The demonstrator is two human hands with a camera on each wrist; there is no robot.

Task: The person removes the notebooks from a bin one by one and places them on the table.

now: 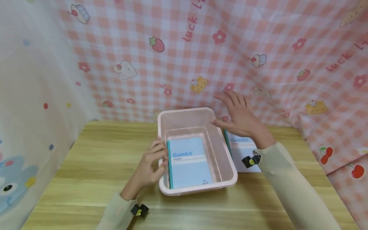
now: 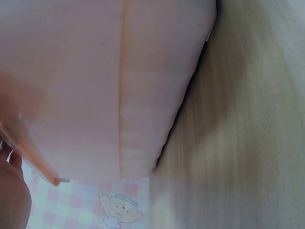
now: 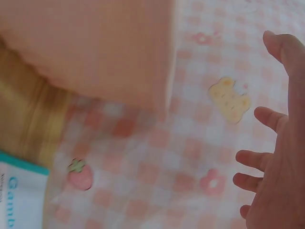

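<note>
A pale pink plastic bin point(image 1: 184, 119) stands on the wooden table, with a light blue Gambit notebook point(image 1: 191, 174) lying in it, cover up. My left hand point(image 1: 152, 163) grips the bin's left rim, fingers curled over the edge; in the left wrist view the bin's outer wall point(image 2: 71, 86) fills much of the picture. Above the bin's far right side, my right hand point(image 1: 241, 118) is held with fingers spread and nothing in it. A second Gambit notebook point(image 1: 241, 156) lies on the table right of the bin, partly covered by my right hand and wrist.
The wooden table point(image 1: 109, 166) ends at the back against a pink checkered cloth point(image 1: 178, 64) with printed figures. A pale sheet with dots point(image 1: 43, 80) hangs along the left side. Each wrist wears a small black device.
</note>
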